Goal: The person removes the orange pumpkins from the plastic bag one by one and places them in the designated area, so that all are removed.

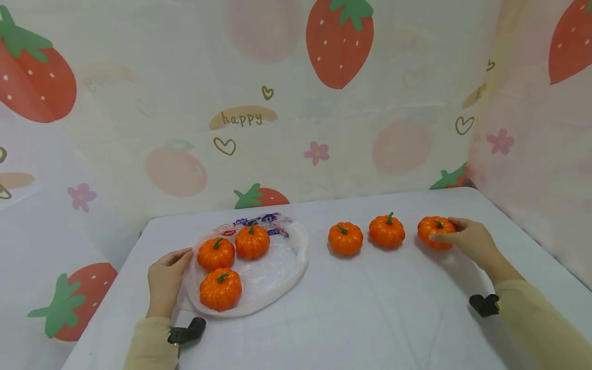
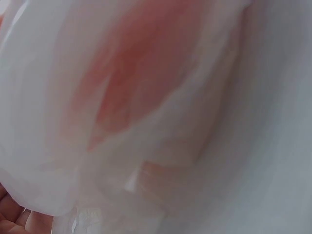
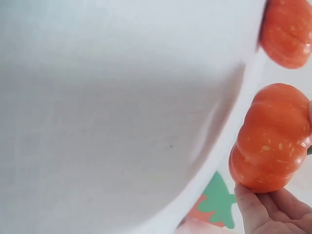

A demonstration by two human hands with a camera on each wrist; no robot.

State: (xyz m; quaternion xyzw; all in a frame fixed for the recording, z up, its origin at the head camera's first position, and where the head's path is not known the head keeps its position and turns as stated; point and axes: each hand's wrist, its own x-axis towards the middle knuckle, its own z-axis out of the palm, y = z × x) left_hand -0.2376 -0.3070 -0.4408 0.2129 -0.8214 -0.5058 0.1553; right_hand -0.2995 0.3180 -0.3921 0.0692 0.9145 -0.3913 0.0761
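Note:
On the right, my right hand (image 1: 476, 245) grips a small orange pumpkin (image 1: 427, 229) with a green stem, thumb on the near side and fingers round the far side. The right wrist view shows this pumpkin (image 3: 273, 139) large, with fingers (image 3: 253, 209) against its end. At the left, my left hand (image 1: 167, 280) pinches the rim of a white plastic bag (image 1: 273, 277) with blue and red print. The bag is spread wide, and three pumpkins (image 1: 220, 289) sit in it. Its translucent film (image 2: 39, 146) fills much of the left wrist view, partly covering the fingers.
Two more pumpkins, one at the middle (image 1: 345, 239) and one to its right (image 1: 386, 232), stand on the white-covered table (image 1: 351, 318) between bag and right hand. A strawberry-printed cloth (image 1: 287, 164) hangs behind the table's far edge and along its sides.

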